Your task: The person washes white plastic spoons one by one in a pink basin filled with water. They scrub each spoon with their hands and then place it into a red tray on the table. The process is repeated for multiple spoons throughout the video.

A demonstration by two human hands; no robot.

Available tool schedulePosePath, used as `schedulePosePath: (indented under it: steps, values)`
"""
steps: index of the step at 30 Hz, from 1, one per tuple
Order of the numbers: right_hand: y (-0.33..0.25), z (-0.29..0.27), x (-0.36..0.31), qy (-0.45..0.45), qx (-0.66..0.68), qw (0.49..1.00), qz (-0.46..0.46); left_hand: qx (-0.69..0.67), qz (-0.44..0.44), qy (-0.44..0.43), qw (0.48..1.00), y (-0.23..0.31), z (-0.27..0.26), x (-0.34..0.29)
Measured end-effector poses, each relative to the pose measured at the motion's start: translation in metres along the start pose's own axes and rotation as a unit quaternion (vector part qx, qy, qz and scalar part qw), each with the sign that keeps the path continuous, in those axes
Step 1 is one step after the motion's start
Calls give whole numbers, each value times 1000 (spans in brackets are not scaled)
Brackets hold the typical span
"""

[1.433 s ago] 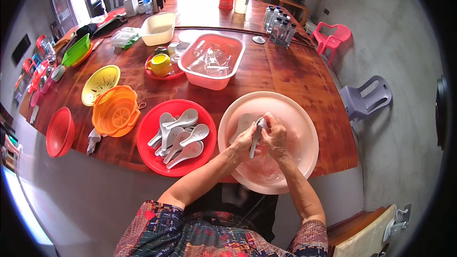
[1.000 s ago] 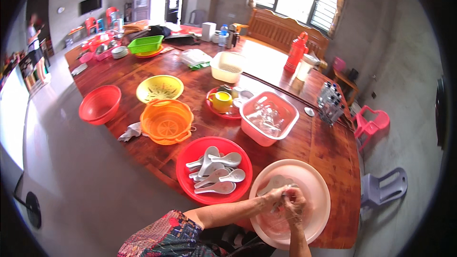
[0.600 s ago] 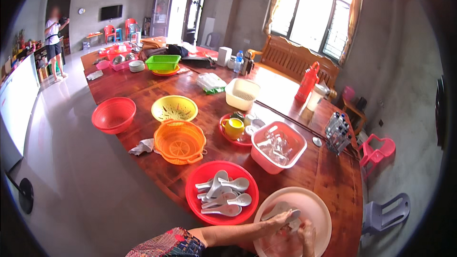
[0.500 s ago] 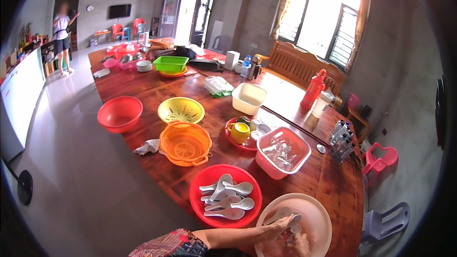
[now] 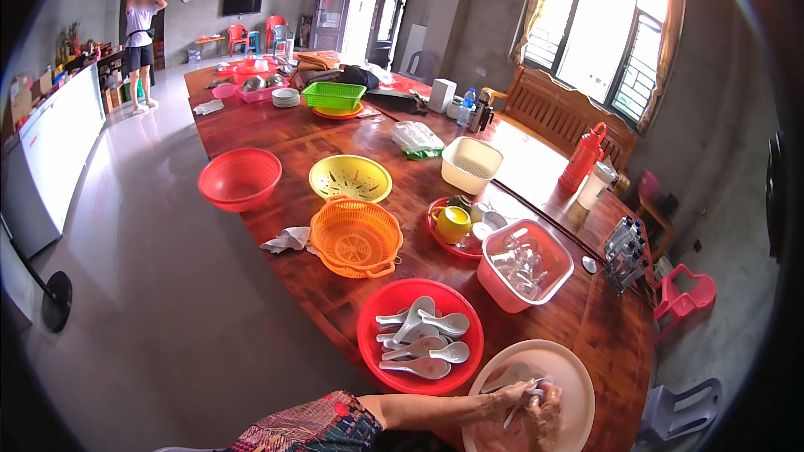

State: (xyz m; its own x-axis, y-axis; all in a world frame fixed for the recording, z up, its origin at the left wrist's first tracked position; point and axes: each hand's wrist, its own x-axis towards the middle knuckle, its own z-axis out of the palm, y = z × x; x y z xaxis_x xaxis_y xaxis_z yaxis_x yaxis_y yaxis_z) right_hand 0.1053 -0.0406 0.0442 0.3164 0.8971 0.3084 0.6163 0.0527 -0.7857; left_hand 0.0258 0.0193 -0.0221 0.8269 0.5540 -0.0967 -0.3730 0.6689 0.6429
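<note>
Over a pale round basin [image 5: 578, 374] at the bottom right, my two hands meet around a white soup spoon [image 5: 509, 416], which their fingers mostly cover. My left hand [image 5: 501, 403] is closed on it from the left. Curled against the same spoon is my right hand [image 5: 544, 418]; whether it also holds a cloth is too small to tell. Another spoon [image 5: 505, 377] lies in the basin beside the left hand. Just left of the basin, a red bowl [image 5: 368, 345] holds a heap of white soup spoons [image 5: 423, 343].
Beyond stand a pink tub [image 5: 502, 295] of glasses, a red tray [image 5: 437, 233] with a yellow mug [image 5: 452, 223], an orange colander [image 5: 356, 243], a yellow colander [image 5: 350, 177], and a red basin [image 5: 239, 180]. A red flask [image 5: 581, 163] stands right. Another person [image 5: 140, 38] stands far left.
My right hand has come up from inside the basin to meet the left at the spoon. The view has shifted, so the table sits farther right. The distant person's arms are now raised toward the head.
</note>
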Motion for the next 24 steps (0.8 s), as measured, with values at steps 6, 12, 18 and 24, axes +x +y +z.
schedulePosePath:
  steps: [6, 12, 18, 24]
  values:
    - [7, 22, -31, -64, -33, 994, -89, -17, 1, 163, 986, -12, -15, 15]
    - [3, 9, -20, -47, 34, 998, -9, -123, 4, 61, 991, -7, -7, 3]
    - [7, 3, 0, 49, -2, 999, -19, -119, 62, -159, 978, 11, 12, -18]
    - [0, 17, -23, -43, -44, 994, -86, -103, 61, -88, 989, 2, -11, -2]
